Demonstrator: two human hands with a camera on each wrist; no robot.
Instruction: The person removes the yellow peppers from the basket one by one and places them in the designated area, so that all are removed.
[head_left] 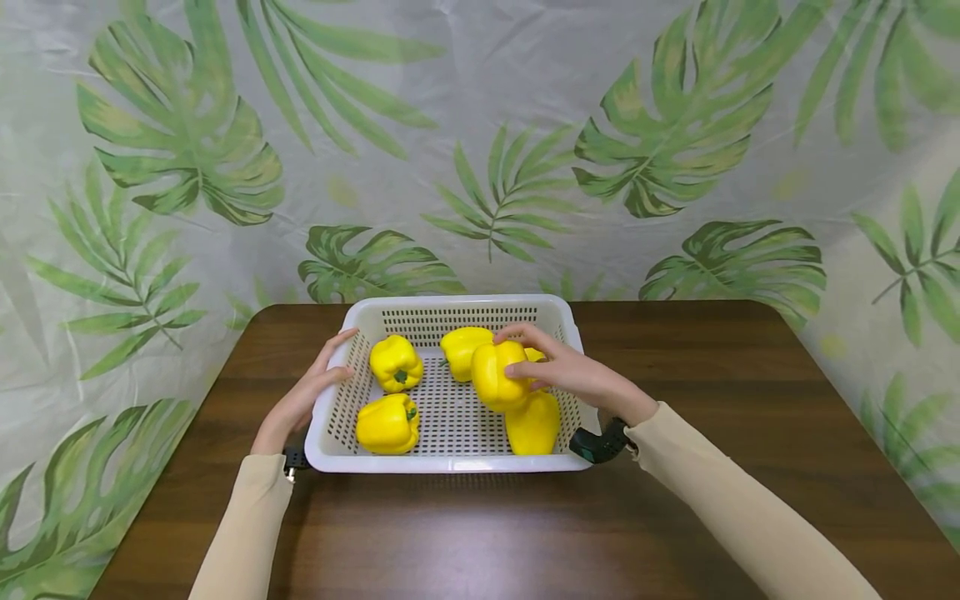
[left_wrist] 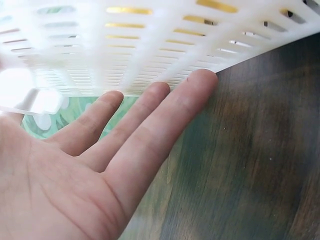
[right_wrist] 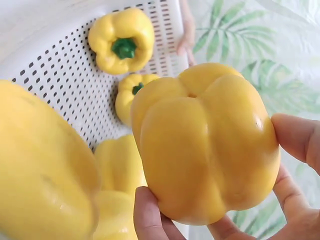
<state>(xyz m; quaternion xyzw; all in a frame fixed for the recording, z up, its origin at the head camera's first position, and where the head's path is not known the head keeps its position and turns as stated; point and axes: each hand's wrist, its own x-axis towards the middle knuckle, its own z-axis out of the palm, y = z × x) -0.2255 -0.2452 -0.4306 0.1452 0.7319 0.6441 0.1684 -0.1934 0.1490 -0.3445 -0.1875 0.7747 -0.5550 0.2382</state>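
Observation:
My right hand (head_left: pixel 558 364) grips a yellow bell pepper (head_left: pixel 495 377), thumb and fingers around its sides. In the right wrist view the held pepper (right_wrist: pixel 207 145) shows its lobed end, raised above others in the white plastic basket (head_left: pixel 450 465). My left hand (head_left: pixel 311 390) holds the basket's left side, with thumb and a finger over the rim. Several straighter fingers (left_wrist: pixel 145 142) lie against the outer wall in the left wrist view. Two peppers lie on the basket's left, one upper (head_left: pixel 395 363) and one lower (head_left: pixel 387 423). Others, partly covered, sit at the right.
The basket stands on a dark brown wooden table (head_left: pixel 675 350), its walls and floor perforated. Behind the table hangs a pale curtain (head_left: pixel 525 83) printed with green leaves. Black straps (head_left: pixel 600 442) circle the wrists.

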